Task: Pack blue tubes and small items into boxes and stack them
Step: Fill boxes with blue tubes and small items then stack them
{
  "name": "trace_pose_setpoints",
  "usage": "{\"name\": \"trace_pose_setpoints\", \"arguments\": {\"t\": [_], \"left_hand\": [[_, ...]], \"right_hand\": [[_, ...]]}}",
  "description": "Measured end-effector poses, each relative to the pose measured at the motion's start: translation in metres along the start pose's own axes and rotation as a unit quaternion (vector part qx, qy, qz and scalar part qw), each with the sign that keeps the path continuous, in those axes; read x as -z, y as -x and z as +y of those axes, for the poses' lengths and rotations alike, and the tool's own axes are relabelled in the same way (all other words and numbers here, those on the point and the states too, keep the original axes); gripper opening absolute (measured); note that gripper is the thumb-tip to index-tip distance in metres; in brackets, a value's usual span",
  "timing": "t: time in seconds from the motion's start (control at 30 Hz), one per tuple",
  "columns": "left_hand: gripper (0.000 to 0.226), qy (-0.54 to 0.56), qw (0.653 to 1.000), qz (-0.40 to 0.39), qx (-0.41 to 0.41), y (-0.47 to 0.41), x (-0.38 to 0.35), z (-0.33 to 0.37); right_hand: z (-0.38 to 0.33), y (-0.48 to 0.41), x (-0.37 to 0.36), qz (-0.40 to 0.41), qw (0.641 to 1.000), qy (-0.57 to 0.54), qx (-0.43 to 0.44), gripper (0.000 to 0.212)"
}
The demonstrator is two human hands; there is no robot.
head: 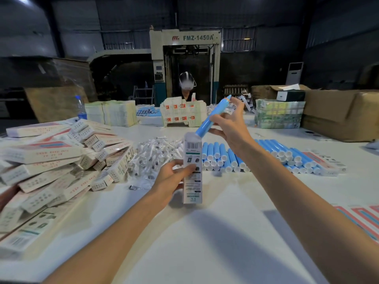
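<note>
Packing is well under way but far from finished. A sprawling heap of closed boxes, dozens at a guess, covers the left of the worktop, tumbled rather than squarely stacked. At centre right, rows of loose blue tubes lie side by side, caps toward the camera, waiting their turn. Between the two, a mound of small items in clear wrappers is also unpacked.

In the middle, one box stands upright with its top open. The left hand grips it at mid-height, fingers curled round its side and the thumb on its printed face. The right hand pinches a single blue tube, tilted with its lower end at the box mouth and most of its length outside. By the look of it, this tube is going in. Closing and stacking would be left.

The pale worktop is broad, with flat printed blanks at its near right edge. Beyond it, in a dim hall, stands a machine marked FMZ-1450A. Large cardboard cartons sit far right. Stacks of unfolded cartons line the far edge, where another person works. A water bottle stands far left.
</note>
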State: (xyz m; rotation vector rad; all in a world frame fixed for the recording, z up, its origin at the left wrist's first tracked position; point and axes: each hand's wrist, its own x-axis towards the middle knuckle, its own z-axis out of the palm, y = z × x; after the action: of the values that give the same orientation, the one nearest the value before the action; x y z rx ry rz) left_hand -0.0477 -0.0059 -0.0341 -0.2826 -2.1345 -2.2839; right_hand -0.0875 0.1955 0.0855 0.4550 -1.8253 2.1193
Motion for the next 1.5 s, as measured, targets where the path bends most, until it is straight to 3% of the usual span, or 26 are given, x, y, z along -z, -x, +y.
{"name": "trace_pose_setpoints", "arguments": {"t": [0.07, 0.2, 0.43, 0.6, 0.67, 0.73, 0.83, 0.93, 1.1, 1.17, 1.23, 1.3, 1.4, 1.5], "left_hand": [[0.038, -0.002, 1.000, -0.006, -0.004, 0.001, 0.003, 0.001], [0.035, -0.029, 0.999, -0.024, -0.010, 0.003, 0.009, 0.001], [0.034, -0.029, 0.999, -0.011, -0.027, 0.003, 0.008, 0.002], [0.031, 0.020, 0.999, 0.029, -0.025, -0.001, 0.009, -0.003], [0.028, 0.009, 0.997, 0.071, -0.030, -0.004, 0.013, -0.007], [0.023, -0.006, 0.991, 0.128, -0.041, -0.008, 0.020, -0.012], [0.020, -0.028, 0.974, 0.214, -0.063, -0.015, 0.033, -0.012], [0.022, 0.007, 0.960, 0.274, -0.058, -0.021, 0.040, -0.009], [0.020, 0.060, 0.938, 0.340, -0.034, -0.026, 0.056, -0.007], [0.027, 0.077, 0.931, 0.356, -0.036, -0.026, 0.063, -0.005], [0.026, 0.099, 0.926, 0.362, -0.043, -0.027, 0.067, -0.002], [0.023, 0.104, 0.925, 0.364, -0.040, -0.028, 0.069, 0.000], [0.027, 0.102, 0.927, 0.359, -0.035, -0.029, 0.069, 0.001], [0.022, 0.091, 0.932, 0.349, -0.032, -0.028, 0.065, 0.002]], "right_hand": [[0.005, -0.002, -0.008, 0.000, 1.000, 0.029, 0.002, 0.088], [0.016, -0.009, -0.010, -0.012, 0.998, 0.061, -0.011, 0.087], [0.015, -0.015, -0.009, -0.072, 0.965, 0.248, -0.045, 0.052], [0.039, -0.002, -0.022, -0.128, 0.925, 0.358, 0.008, 0.030], [0.057, 0.004, -0.028, -0.102, 0.923, 0.368, 0.042, 0.036], [0.073, 0.009, -0.030, -0.020, 0.937, 0.344, 0.058, 0.036], [0.100, 0.014, -0.030, 0.036, 0.936, 0.348, 0.016, 0.029], [0.126, 0.022, -0.038, -0.014, 0.927, 0.373, -0.018, 0.030], [0.157, 0.043, -0.066, -0.133, 0.914, 0.381, 0.028, 0.033], [0.163, 0.046, -0.079, -0.178, 0.894, 0.412, 0.027, 0.037], [0.166, 0.048, -0.088, -0.213, 0.851, 0.479, 0.038, 0.042], [0.169, 0.050, -0.091, -0.218, 0.825, 0.518, 0.062, 0.037], [0.170, 0.054, -0.087, -0.217, 0.826, 0.512, 0.092, 0.034], [0.168, 0.057, -0.083, -0.213, 0.800, 0.545, 0.130, 0.034]]}}
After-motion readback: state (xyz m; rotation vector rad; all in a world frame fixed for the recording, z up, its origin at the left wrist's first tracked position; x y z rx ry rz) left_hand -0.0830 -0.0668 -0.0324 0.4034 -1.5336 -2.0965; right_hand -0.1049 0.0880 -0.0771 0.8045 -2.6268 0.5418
